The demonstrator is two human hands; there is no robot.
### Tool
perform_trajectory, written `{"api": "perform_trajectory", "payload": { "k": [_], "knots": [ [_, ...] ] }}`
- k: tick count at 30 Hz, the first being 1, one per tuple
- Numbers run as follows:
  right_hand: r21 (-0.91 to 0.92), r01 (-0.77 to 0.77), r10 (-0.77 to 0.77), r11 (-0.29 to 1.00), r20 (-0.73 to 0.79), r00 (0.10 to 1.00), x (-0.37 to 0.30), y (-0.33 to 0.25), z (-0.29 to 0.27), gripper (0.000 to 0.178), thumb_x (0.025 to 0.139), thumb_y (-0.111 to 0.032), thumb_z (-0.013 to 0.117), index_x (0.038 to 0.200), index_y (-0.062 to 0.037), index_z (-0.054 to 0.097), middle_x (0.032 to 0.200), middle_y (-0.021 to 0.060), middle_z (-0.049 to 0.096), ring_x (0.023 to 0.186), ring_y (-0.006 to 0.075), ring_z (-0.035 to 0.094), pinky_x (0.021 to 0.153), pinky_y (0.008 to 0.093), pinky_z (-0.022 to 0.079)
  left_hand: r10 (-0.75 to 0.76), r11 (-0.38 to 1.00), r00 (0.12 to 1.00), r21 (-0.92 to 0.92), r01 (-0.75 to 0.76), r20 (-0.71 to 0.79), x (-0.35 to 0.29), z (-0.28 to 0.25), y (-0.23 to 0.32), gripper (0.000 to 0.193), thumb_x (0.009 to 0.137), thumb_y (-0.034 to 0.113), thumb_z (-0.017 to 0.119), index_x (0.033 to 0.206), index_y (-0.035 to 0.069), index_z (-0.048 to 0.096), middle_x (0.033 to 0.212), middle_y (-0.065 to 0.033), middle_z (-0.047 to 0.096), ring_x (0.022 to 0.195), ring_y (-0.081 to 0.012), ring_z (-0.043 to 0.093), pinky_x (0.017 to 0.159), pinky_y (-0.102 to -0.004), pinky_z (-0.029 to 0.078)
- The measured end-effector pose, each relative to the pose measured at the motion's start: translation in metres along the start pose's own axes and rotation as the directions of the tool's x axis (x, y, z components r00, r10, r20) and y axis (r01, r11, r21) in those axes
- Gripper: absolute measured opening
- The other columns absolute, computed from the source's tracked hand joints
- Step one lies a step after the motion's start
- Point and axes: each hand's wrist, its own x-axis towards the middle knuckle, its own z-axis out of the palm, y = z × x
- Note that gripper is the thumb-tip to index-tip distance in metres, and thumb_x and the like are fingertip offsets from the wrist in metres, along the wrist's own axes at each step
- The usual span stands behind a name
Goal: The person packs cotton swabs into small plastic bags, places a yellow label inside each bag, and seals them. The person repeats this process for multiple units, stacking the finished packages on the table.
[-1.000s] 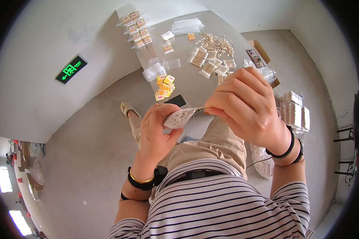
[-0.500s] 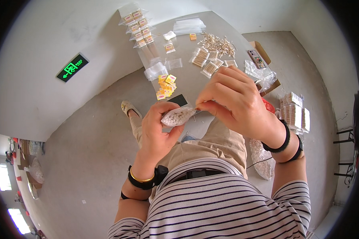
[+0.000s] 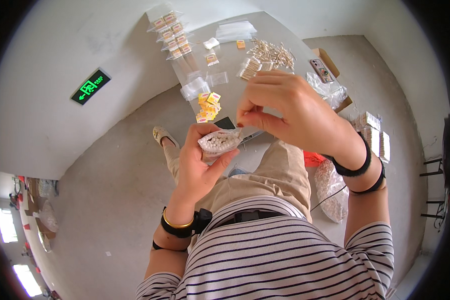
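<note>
My left hand [image 3: 195, 157] is wrapped round a small clear plastic bag [image 3: 214, 158] packed with cotton swabs [image 3: 220, 142]. The bag's mouth gapes upward, and the white swab tips show in it. My right hand [image 3: 277, 107] is closed in a pinch just above the bag's right corner. What lies between its fingertips is too small to make out. Beyond the right hand, bundles of cotton swabs [image 3: 250, 68] and a loose swab pile [image 3: 272, 54] lie on the grey table [image 3: 235, 67].
Yellow packets [image 3: 208, 107] and clear empty bags [image 3: 195, 89] lie on the table's left side, with filled packs [image 3: 172, 34] beyond. A phone [image 3: 321, 71] rests at the right edge. Stacked swab bundles [image 3: 371, 132] and a large plastic sack [image 3: 331, 192] are to the right.
The bag's mouth has opened wider and tilted, showing more swab tips. My right hand has risen a little and moved slightly left, now covering some of the swab bundles.
</note>
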Motion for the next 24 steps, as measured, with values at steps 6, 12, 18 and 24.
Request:
{"api": "perform_trajectory", "payload": {
  "k": [6,12,18,24],
  "knots": [
    [-0.037,0.015,-0.014,0.999,0.024,1.0,0.011,0.003,-0.001,0.007,0.086,-0.005,0.074,0.087,-0.0021,0.068,0.083,0.0078,0.067,0.08,0.0278,0.063,0.075,0.039,0.051,-0.134,0.936,0.989,-0.319,0.147,0.061,0.0,0.001,0.002,0.047,0.091,0.001,0.079,0.125,0.003,0.047,0.114,-0.0066,0.065,0.1,-0.0132,0.067,0.088,-0.0277,0.055],
    [0.064,-0.026,0.02,0.998,0.084,0.996,0.011,0.011,0.007,0.008,0.087,-0.009,0.072,0.085,-0.0032,0.068,0.08,0.01,0.068,0.076,0.0307,0.065,0.069,0.0405,0.051,-0.169,0.91,0.973,-0.355,0.217,0.159,0.002,-0.006,-0.001,0.049,0.09,0.005,0.08,0.127,0.003,0.048,0.11,-0.008,0.068,0.099,-0.0142,0.068,0.083,-0.0279,0.056],
    [0.106,-0.133,0.107,0.985,0.222,0.969,0.009,0.009,0.01,0.007,0.086,-0.006,0.075,0.089,-0.0022,0.07,0.083,0.0098,0.068,0.077,0.0268,0.067,0.069,0.0375,0.053,-0.18,0.883,0.967,-0.405,0.239,0.177,0.003,-0.006,-0.006,0.049,0.09,0.008,0.081,0.128,0.003,0.049,0.109,-0.0088,0.068,0.099,-0.0145,0.068,0.081,-0.028,0.056],
    [0.145,-0.082,0.071,0.986,0.077,0.994,0.0,0.009,0.012,0.019,0.085,-0.002,0.077,0.104,-0.0042,0.076,0.085,0.0071,0.069,0.08,0.0238,0.066,0.073,0.0366,0.053,-0.2,0.85,0.965,-0.46,0.258,0.172,0.002,-0.008,-0.011,0.047,0.092,0.006,0.079,0.128,0.003,0.049,0.107,-0.0083,0.069,0.097,-0.0132,0.068,0.08,-0.0268,0.056]
  ]
}}
